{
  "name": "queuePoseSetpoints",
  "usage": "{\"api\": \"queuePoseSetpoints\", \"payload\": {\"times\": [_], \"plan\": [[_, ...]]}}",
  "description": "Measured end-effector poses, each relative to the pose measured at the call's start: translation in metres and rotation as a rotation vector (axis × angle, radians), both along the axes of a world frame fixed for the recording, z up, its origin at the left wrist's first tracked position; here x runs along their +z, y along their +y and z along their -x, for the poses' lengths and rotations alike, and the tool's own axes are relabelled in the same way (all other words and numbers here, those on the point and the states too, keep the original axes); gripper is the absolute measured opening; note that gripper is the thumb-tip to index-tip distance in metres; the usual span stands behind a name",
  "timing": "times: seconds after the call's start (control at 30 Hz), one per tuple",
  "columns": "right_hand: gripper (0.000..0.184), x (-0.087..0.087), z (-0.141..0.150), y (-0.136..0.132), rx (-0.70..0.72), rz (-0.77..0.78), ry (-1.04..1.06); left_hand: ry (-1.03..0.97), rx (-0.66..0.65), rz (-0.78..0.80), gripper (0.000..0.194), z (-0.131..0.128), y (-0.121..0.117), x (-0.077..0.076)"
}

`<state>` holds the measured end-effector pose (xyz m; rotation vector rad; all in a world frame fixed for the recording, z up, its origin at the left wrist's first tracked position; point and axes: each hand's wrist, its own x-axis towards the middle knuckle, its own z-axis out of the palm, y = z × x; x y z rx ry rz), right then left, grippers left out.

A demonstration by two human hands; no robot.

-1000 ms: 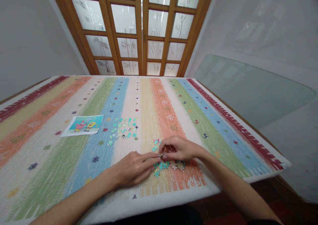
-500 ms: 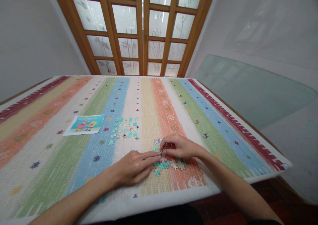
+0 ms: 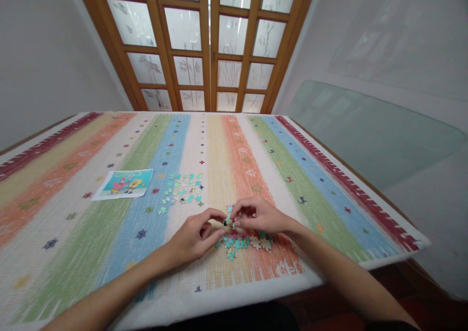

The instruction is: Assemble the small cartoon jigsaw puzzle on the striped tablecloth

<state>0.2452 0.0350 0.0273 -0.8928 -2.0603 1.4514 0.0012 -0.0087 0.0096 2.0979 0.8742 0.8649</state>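
My right hand [image 3: 256, 215] bends over a small pile of jigsaw pieces, thumb and fingertips closed on a puzzle piece [image 3: 232, 222], mostly covered by the fingers. My left hand [image 3: 203, 233] faces it from the left, thumb and index finger apart, with small pieces close to the tips. Loose puzzle pieces [image 3: 237, 243], turquoise and pink, lie just below the fingertips. A few pale pieces [image 3: 261, 242] rest under my right wrist. Farther left, several puzzle pieces [image 3: 183, 189] are spread out in loose rows, apart from one another.
A printed cartoon picture [image 3: 126, 183] lies on the striped tablecloth [image 3: 153, 141], left of the rows. The table's near edge [image 3: 256, 289] runs in front of my body. A glass-paned wooden door [image 3: 212, 53] stands behind the table, with walls on both sides.
My left thumb and index finger have spread apart, where the fingers were stretched together toward the right hand's piece. My right hand has shifted slightly left.
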Motion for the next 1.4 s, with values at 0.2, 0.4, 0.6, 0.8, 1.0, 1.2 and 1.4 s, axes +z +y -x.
{"api": "queuePoseSetpoints", "payload": {"times": [0.2,0.4,0.6,0.8,1.0,1.2,1.4], "plan": [[0.017,-0.009,0.01,-0.007,0.035,0.081,0.062,-0.04,-0.017,0.094,0.021,-0.001,0.001,-0.002],[0.021,-0.008,0.009,-0.009,-0.002,-0.005,0.042,-0.085,0.011,0.248,0.024,0.002,0.006,0.0],[0.016,-0.002,0.004,-0.01,0.023,-0.181,0.041,0.022,-0.008,0.188,0.022,0.01,0.014,0.01],[0.012,0.008,-0.01,-0.001,0.056,-0.336,-0.158,0.211,0.067,-0.051,0.021,0.043,0.035,0.031],[0.016,0.012,-0.019,0.005,0.154,-0.379,-0.337,0.278,0.186,-0.199,0.026,0.093,0.061,0.051],[0.014,0.011,-0.019,0.006,0.156,-0.359,-0.456,0.461,0.178,-0.068,0.028,0.121,0.071,0.051],[0.011,0.01,-0.019,0.008,0.141,-0.397,-0.495,0.582,0.026,0.087,0.024,0.117,0.07,0.051]]}}
